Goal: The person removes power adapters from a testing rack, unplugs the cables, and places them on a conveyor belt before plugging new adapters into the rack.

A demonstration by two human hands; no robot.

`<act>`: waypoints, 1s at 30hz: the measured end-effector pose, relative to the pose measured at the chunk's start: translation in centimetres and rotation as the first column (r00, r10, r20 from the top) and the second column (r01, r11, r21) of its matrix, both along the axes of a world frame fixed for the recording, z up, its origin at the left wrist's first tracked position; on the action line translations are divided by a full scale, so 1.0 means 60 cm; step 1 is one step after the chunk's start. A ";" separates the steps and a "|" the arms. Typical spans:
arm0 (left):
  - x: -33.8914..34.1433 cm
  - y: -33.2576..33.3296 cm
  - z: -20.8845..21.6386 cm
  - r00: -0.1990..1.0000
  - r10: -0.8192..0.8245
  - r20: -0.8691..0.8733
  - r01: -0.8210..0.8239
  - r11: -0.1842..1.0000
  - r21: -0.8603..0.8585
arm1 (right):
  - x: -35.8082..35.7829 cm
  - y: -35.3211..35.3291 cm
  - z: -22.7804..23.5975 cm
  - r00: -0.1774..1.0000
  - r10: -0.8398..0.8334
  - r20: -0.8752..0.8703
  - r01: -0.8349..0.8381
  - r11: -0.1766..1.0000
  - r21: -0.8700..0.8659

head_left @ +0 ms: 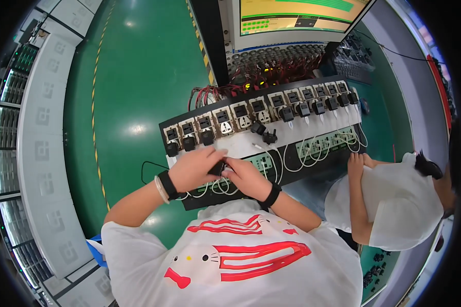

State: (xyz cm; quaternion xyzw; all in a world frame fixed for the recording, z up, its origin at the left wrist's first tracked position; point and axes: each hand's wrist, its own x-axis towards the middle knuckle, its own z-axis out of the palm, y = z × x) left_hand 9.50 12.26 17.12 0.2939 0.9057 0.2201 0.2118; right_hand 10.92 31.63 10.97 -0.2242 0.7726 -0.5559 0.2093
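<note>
My left hand [193, 166] is closed round a small black power adapter [217, 168] in front of the test bench's left part. Close against it, my right hand [247, 178] pinches what looks like a white cable's plug [227, 171] at the adapter's end; the fingers partly hide the contact. Behind my hands runs a row of white sockets [223, 123] on a long panel. Black adapters [207, 137] sit in several of them. Two loose black adapters [269, 136] lie on the white strip right of my hands. White cables [221, 188] loop over green circuit boards [261, 162] below.
A monitor [299, 18] stands behind the bench, above bundles of red wires [287, 71]. At the right, another person [389, 202] sits close by with hands at the bench edge. Grey-white cabinets [43, 153] line the far left, across a green floor [133, 77].
</note>
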 end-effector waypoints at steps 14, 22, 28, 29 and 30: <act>0.073 0.058 0.056 0.989 -0.120 0.084 0.132 0.979 -0.156 | 0.082 0.035 0.044 0.959 0.241 -0.151 -0.235 0.970 0.055; 0.085 0.052 0.076 0.998 -0.060 0.038 0.064 0.990 -0.128 | 0.101 0.025 0.056 0.988 0.157 0.004 -0.156 0.983 -0.095; 0.038 0.029 0.022 0.950 -0.302 0.083 0.299 0.953 0.044 | 0.113 0.057 0.020 0.987 0.137 0.085 -0.126 0.984 -0.126; 0.021 0.005 0.020 0.906 -0.413 0.092 0.406 0.910 0.078 | 0.114 0.082 0.008 0.983 -0.036 0.178 0.051 0.996 -0.076; 0.001 -0.047 0.020 0.968 -0.246 0.059 0.252 0.959 -0.133 | 0.109 0.107 -0.004 0.946 -0.201 0.254 0.214 0.977 -0.023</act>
